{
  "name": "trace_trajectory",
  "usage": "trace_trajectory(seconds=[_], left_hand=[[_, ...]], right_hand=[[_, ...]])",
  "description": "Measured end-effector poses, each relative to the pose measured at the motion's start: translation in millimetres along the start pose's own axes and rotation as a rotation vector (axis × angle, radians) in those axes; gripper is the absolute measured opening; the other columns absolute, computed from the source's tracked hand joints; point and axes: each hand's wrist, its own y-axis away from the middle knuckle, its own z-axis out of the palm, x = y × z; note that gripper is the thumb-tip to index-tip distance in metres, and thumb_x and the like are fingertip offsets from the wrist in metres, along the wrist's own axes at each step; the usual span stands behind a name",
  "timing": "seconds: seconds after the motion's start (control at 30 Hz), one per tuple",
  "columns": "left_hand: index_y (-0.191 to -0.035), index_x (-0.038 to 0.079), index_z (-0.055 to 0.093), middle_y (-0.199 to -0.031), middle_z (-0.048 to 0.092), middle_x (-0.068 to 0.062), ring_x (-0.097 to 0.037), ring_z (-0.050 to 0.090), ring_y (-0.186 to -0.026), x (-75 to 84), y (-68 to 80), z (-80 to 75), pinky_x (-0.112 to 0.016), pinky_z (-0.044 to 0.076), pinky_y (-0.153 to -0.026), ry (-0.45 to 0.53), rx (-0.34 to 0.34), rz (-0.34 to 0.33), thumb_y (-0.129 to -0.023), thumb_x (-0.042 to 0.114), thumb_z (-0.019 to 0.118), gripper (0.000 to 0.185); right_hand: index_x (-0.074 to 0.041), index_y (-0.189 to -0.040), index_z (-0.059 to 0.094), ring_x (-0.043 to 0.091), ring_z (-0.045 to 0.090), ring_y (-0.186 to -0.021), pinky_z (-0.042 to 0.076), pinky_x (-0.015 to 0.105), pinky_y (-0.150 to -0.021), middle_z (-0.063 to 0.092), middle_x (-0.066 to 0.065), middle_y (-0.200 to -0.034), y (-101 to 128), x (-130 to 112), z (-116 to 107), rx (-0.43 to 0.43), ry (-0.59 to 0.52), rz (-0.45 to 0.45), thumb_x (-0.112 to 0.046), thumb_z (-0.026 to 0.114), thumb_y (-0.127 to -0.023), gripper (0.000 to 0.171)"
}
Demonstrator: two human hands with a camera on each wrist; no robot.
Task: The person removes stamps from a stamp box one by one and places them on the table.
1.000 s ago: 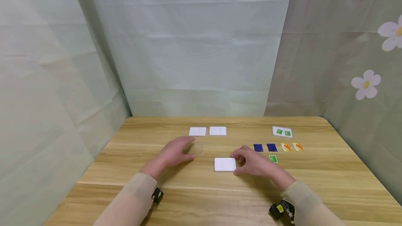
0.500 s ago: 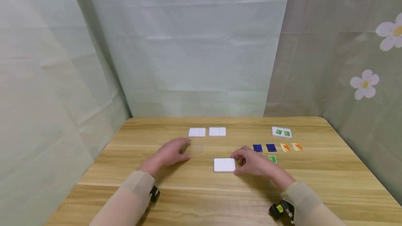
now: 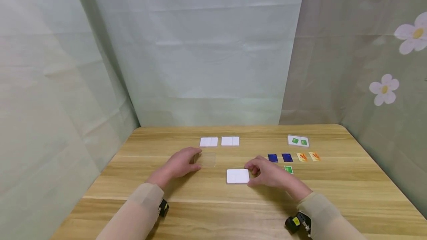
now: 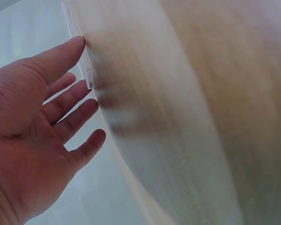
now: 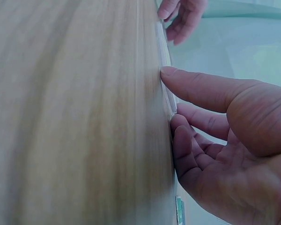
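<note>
A clear plastic cover (image 3: 208, 159) lies flat on the wooden table, left of the middle. My left hand (image 3: 179, 163) holds it at its left end, thumb on the near edge and a finger at the far edge. In the left wrist view the thumb touches the cover's rim (image 4: 89, 77); the index finger is partly hidden. A white card in a clear case (image 3: 237, 176) lies to the right and nearer. My right hand (image 3: 267, 172) grips its right end between thumb and fingers. In the right wrist view these fingers are curled at the table surface.
Two white cased cards (image 3: 208, 142) lie side by side at the back. A case with two green stamps (image 3: 298, 141) sits back right. Blue stamps (image 3: 287, 157), orange stamps (image 3: 301, 157) and a single green stamp (image 3: 288, 169) lie beside my right hand. Cloth walls surround the table.
My left hand has slid slightly left along the clear cover, which stays in place. My right hand and the white card have hardly moved. The head view has tilted a little.
</note>
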Motion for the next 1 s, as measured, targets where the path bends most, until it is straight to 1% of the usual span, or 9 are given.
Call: trace_trajectory(seconds=[0.23,0.4,0.6,0.8,1.0], left_hand=[[-0.148,-0.001,0.064,-0.143,0.069,-0.018,-0.037,0.063,-0.135,2.3,-0.8,1.4,-0.055,0.047,-0.117,-0.037,0.013,0.014,-0.098,0.022,0.087,0.06],[-0.147,-0.001,0.065,-0.136,0.071,-0.016,-0.035,0.066,-0.129,4.7,-1.8,2.0,-0.054,0.05,-0.115,-0.039,0.018,0.017,-0.097,0.024,0.088,0.06],[-0.149,0.002,0.064,-0.141,0.07,-0.017,-0.035,0.065,-0.133,13.5,-3.3,-0.1,-0.054,0.048,-0.117,-0.011,0.02,0.018,-0.098,0.025,0.088,0.06],[-0.149,0.001,0.063,-0.138,0.072,-0.019,-0.036,0.068,-0.127,28.7,-6.5,-2.3,-0.056,0.051,-0.112,0.03,0.014,0.067,-0.099,0.023,0.086,0.06],[-0.149,-0.002,0.062,-0.139,0.071,-0.019,-0.036,0.069,-0.126,41.8,-9.7,0.7,-0.056,0.052,-0.111,0.059,0.012,0.134,-0.099,0.021,0.085,0.059]], right_hand=[[-0.007,-0.125,0.075,0.022,0.056,-0.101,0.051,0.04,-0.088,0.061,0.004,-0.112,0,1,0,-0.001,-0.001,-0.01,-0.011,0.096,-0.087,0.043],[-0.006,-0.125,0.075,0.022,0.056,-0.101,0.051,0.038,-0.088,0.061,0.005,-0.112,1,1,0,-0.004,-0.009,-0.019,-0.01,0.095,-0.088,0.043],[-0.007,-0.124,0.075,0.022,0.057,-0.101,0.051,0.039,-0.088,0.061,0.005,-0.112,1,2,1,0.001,-0.008,-0.015,-0.011,0.095,-0.088,0.042],[-0.009,-0.123,0.075,0.022,0.056,-0.102,0.051,0.04,-0.088,0.06,0.004,-0.112,-1,4,2,0.005,-0.007,-0.011,-0.012,0.096,-0.087,0.042],[-0.009,-0.124,0.075,0.022,0.057,-0.102,0.051,0.04,-0.088,0.06,0.004,-0.113,-2,6,2,0.004,-0.006,-0.017,-0.012,0.096,-0.088,0.042]])
